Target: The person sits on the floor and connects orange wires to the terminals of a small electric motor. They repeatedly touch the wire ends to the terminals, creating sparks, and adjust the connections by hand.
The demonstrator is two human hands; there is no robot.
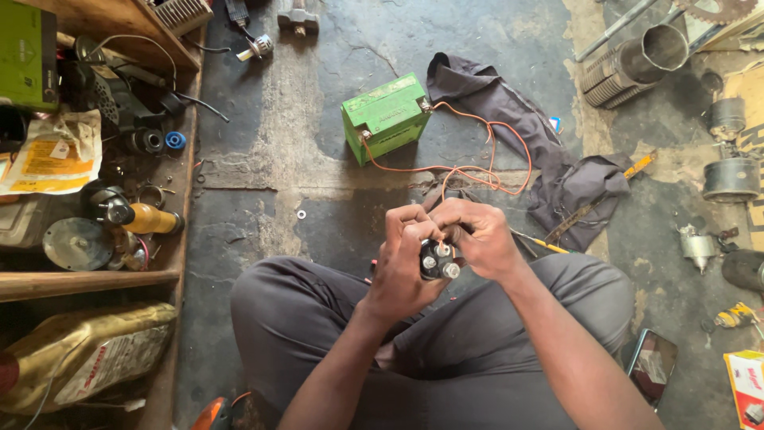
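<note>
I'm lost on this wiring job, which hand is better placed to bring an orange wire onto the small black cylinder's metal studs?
Probably the right hand: it sits on the side where the orange wires trail from the green box-shaped battery. The left hand grips the small black cylinder with metal studs, steadying it.

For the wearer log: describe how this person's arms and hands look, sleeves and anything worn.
Both forearms are bare as far as the picture shows; no sleeves, gloves, watch or rings are visible on the left hand or right hand. Below them, dark grey trousers cover the legs.
</note>
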